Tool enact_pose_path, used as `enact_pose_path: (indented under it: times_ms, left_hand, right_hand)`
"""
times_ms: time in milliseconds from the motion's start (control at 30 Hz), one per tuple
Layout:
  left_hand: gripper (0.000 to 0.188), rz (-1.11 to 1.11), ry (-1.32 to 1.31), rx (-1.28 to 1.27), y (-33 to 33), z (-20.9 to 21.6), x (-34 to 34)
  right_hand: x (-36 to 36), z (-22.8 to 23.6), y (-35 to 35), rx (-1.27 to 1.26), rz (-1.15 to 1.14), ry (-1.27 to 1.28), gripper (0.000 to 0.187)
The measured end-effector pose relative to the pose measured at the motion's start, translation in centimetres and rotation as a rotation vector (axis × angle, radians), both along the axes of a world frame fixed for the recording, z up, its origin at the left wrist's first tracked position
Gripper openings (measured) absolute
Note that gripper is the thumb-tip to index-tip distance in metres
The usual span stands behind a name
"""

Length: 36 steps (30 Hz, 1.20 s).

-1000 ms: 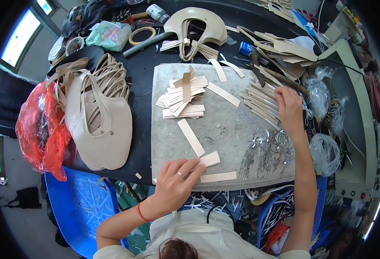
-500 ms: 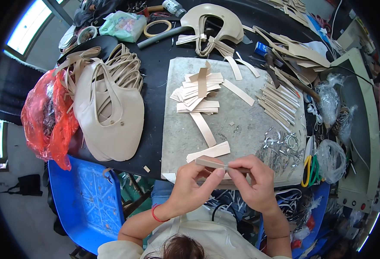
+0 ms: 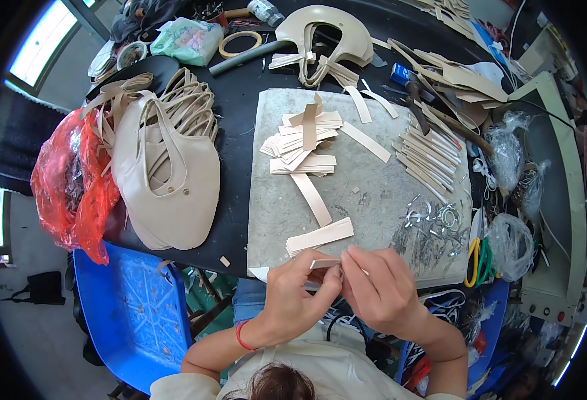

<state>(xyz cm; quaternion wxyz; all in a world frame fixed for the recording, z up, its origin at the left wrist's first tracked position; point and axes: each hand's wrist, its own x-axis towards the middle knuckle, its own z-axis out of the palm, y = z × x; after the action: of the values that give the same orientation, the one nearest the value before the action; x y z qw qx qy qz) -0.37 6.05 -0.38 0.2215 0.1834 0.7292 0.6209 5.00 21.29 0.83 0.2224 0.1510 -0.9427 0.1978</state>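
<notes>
At the near edge of the grey board [image 3: 367, 200], a narrow beige leather-like strip [image 3: 325, 263] is pinched between both my hands. My left hand [image 3: 293, 293] is closed on its left part, with a red cord on the wrist. The fingers of my right hand [image 3: 383, 290] press together at its right end and hide most of it. Just beyond my hands lies a small stack of flat beige strips [image 3: 320, 237]. A larger loose pile of strips [image 3: 303, 163] sits farther back. To the right are a row of narrow folded strips [image 3: 430, 160] and scattered silver metal rings [image 3: 433, 220].
Beige bag panels with handles [image 3: 167, 167] are piled left, beside a red plastic bag [image 3: 73, 187]. Below stands a blue plastic stool or tray [image 3: 130, 307]. Scissors with yellow and green handles [image 3: 480, 260] lie right. A hammer [image 3: 450, 123] and grey rod [image 3: 250, 57] are farther back.
My right hand has turned inward, its fingers now coming over the strip's right end. Less of the strip shows. My left hand keeps its hold almost in place.
</notes>
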Motion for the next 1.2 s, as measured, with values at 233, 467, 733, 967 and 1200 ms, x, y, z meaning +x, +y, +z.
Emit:
enact_pose_path:
  times_ms: [233, 467, 733, 967, 1200]
  left_hand:
    - [0.009, 0.117, -0.359, 0.338, 1.2, -1.4, 1.1]
    - [0.009, 0.103, -0.201, 0.209, 1.0, -1.6, 1.0]
    - [0.011, 0.069, -0.083, 0.136, 0.3, -1.0, 1.2]
    - [0.012, 0.171, -0.376, 0.401, 0.5, -0.5, -0.3]
    - [0.010, 0.159, -0.249, 0.324, -1.2, 0.0, -3.3]
  right_hand:
    - [0.3, -2.5, -0.8, -0.953, -0.208, -0.211, 0.018]
    - [0.4, -1.7, -0.2, -0.398, -0.116, 0.004, 0.027]
    - [0.5, -2.1, -0.7, -0.488, -0.111, 0.035, 0.025]
    - [2.5, -1.4, 0.5, -1.565, -0.241, -0.398, 0.011]
    - [7.1, 0.3, 3.5, -0.400, 0.220, -0.559, 0.024]
